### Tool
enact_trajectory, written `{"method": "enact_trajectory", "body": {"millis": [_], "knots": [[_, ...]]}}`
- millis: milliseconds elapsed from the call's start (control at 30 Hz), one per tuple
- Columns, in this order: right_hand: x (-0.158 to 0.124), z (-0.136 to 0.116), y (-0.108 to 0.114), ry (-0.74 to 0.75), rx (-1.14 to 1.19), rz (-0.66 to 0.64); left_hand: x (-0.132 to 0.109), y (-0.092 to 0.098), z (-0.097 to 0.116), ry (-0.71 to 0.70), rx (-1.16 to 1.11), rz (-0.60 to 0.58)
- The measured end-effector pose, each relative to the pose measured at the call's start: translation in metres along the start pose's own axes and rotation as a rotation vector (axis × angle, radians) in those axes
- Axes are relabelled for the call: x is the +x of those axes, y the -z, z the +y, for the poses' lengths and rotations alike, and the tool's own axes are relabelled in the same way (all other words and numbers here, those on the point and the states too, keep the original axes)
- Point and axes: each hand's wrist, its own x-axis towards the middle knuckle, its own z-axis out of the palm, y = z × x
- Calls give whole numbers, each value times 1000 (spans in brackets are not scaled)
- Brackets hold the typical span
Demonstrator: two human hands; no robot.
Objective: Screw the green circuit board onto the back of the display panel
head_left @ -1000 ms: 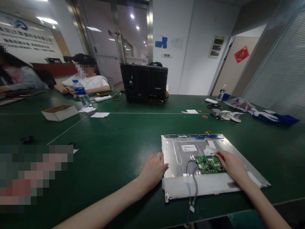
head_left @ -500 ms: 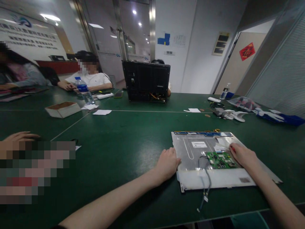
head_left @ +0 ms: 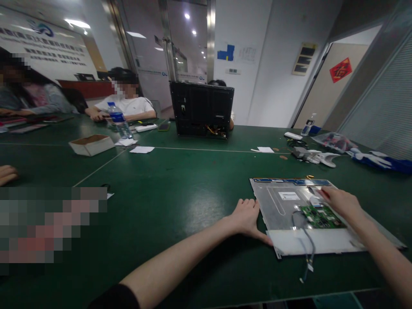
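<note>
A flat metal display panel [head_left: 283,206] lies back-up on the green table [head_left: 180,189], with a small green circuit board [head_left: 320,216] on it and grey cables [head_left: 305,244] trailing over its white front strip. My left hand [head_left: 246,219] rests open on the table against the panel's left edge, thumb stretched along it. My right hand [head_left: 343,201] lies over the panel beside the circuit board, fingers closed around a small red-tipped thing I cannot make out.
A black monitor back shell [head_left: 202,109] stands upright across the table. A cardboard box [head_left: 92,144], a water bottle [head_left: 118,120] and paper slips sit at the left. Tools, bags and blue gloves [head_left: 380,161] lie at the right. Other people sit along the far left side.
The view has swung left, so the panel now sits further right in the frame. My hands keep their places on the panel. A neighbour's hand at the left edge has drawn back.
</note>
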Motion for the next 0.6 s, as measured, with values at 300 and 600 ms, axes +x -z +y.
{"method": "enact_trajectory", "body": {"millis": [300, 600], "knots": [[-13, -33, -5, 299, -81, -417, 23, 5, 3, -18, 53, -96], [-17, -31, 4, 335, -141, -431, 28, 8, 5, -38, 63, -132]]}}
